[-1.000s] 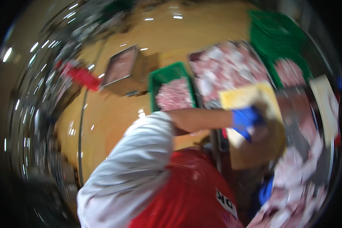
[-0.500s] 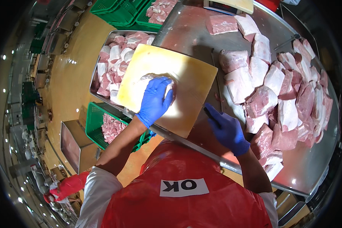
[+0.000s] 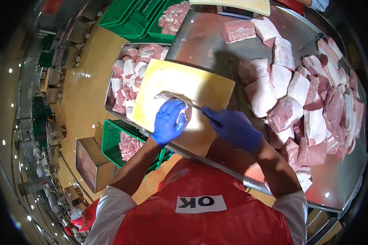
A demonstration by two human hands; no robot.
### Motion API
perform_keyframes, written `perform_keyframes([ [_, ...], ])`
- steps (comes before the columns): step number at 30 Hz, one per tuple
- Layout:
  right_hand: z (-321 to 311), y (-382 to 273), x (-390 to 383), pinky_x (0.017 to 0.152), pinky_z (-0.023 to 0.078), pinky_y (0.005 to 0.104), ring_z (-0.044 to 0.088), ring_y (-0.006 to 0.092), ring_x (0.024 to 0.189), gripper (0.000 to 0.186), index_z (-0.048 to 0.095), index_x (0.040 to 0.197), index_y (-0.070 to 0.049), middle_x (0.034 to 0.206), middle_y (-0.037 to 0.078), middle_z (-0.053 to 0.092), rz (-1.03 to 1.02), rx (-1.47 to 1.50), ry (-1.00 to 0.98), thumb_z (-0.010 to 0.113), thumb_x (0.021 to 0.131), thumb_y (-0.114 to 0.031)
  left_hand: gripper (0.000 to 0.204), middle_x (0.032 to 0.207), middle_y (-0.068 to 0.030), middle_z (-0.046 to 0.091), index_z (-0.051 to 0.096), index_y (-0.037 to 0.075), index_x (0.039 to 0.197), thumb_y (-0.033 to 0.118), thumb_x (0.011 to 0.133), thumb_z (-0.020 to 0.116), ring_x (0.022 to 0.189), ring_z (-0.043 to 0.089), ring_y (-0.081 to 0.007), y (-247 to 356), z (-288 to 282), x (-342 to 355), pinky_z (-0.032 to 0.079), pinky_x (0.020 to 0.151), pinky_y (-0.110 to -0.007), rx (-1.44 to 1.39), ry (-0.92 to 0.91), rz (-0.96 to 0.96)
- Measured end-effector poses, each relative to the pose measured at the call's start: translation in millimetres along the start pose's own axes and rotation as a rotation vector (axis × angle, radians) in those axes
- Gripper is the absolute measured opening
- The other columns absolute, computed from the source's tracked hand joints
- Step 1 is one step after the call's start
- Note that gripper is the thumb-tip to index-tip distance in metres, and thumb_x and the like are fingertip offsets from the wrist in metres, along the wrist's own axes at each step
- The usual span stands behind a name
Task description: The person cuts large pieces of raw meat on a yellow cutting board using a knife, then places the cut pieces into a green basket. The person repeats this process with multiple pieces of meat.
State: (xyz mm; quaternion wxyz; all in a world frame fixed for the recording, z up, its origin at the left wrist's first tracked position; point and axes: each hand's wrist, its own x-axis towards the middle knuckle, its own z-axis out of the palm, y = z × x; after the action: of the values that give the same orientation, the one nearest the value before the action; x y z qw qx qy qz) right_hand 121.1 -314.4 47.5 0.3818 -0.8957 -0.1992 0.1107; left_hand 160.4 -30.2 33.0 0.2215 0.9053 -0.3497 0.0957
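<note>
On a yellow cutting board (image 3: 151,79) in the middle, my left hand (image 3: 169,122) in a blue glove has its fingers wrapped over a piece of meat (image 3: 185,114). My right hand (image 3: 232,128), also gloved blue, grips a dark-handled knife (image 3: 194,105); its long blade lies across the meat just above my left fingers. A thin rod (image 3: 233,77) lies beside the board on the steel table (image 3: 200,36). Many large slabs of pink meat with white fat (image 3: 289,81) are heaped to the right. The underside of the held piece is hidden.
A steel tray (image 3: 109,94) of cut meat adjoins the board's left. Green crates (image 3: 122,18) stand behind, a green basket (image 3: 108,143) and metal bin (image 3: 95,165) lower left. A scale (image 3: 237,13) sits at the back. People in red show at lower left (image 3: 81,220) and top right (image 3: 298,5).
My view has steadied from a blurred sideways one. Since half a second ago, my right hand has moved up-left, bringing the knife from the board's right edge onto the meat.
</note>
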Motion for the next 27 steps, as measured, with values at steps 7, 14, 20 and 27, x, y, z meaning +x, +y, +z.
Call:
perform_keyframes([
  [7,-15,2,-23,0.067,0.057,0.0556,0.071,0.0410,0.072,0.035,0.064,0.138,-0.013,0.085,0.021,0.072,0.095,0.013,-0.157,0.052,0.107,-0.023,0.030,0.119,-0.0209,0.068,0.067,0.003,0.117,0.012,0.089,0.065,0.113,0.065,-0.0420,-6,2,-2,0.051,0.106,-0.053,0.005,0.008,0.003],
  [14,21,-2,10,0.067,0.056,0.0551,0.071,0.0418,0.074,0.035,0.061,0.138,-0.012,0.084,0.021,0.071,0.000,-0.034,-0.052,0.053,0.105,-0.023,0.028,0.117,-0.0203,0.069,0.067,0.005,0.116,0.013,0.091,0.063,0.111,0.065,-0.0420,-6,5,-4,0.051,0.105,-0.054,0.030,0.032,0.024],
  [20,24,-4,8,0.068,0.057,0.0554,0.071,0.0431,0.074,0.042,0.057,0.145,-0.013,0.084,0.021,0.071,0.070,-0.035,-0.086,0.054,0.105,-0.024,0.028,0.116,-0.0193,0.069,0.067,0.005,0.115,0.009,0.088,0.064,0.111,0.065,-0.0420,-7,3,-3,0.051,0.104,-0.054,-0.001,0.040,0.056],
  [27,-17,-13,-119,0.068,0.059,0.0505,0.073,0.0429,0.078,0.045,0.061,0.146,-0.012,0.087,0.020,0.073,0.149,0.008,0.060,0.064,0.102,-0.018,0.034,0.124,-0.0210,0.067,0.065,0.005,0.121,0.012,0.088,0.070,0.117,0.062,-0.0417,-7,-2,-8,0.049,0.108,-0.052,-0.028,-0.021,0.024],
])
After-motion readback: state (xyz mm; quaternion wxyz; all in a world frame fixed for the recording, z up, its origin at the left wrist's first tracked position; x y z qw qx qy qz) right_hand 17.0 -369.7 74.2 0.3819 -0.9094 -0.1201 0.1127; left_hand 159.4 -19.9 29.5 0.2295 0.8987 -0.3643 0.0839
